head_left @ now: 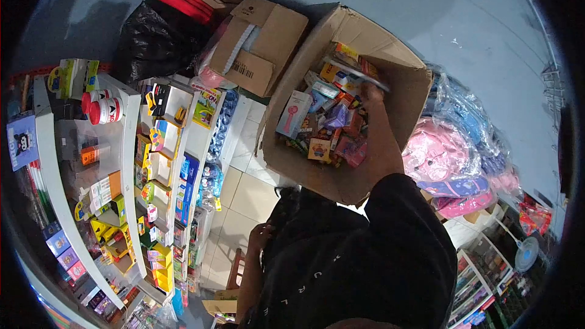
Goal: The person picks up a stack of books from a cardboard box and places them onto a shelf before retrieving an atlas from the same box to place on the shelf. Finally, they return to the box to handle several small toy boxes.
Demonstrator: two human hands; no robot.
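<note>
My right hand (372, 94) reaches down into a large open cardboard box (396, 64). Its fingers are closed at the edge of a flat, thin pack (358, 74) tilted near the box's far wall. Below it lies a jumble of small colourful boxes, among them a white box with a pink picture (294, 114), a purple pack (336, 117) and an orange-brown box (319, 148). My left hand (262, 236) hangs low beside my dark clothing, fingers loosely apart and partly in shadow, with nothing visible in it.
Shelves (131, 164) of packaged goods stand on the left. A closed cardboard carton (268, 42) and a black plastic bag (155, 39) are behind, by the blue wall. Pink and blue bags in clear plastic (442, 152) sit right of the box. Tiled floor (253, 198) shows between.
</note>
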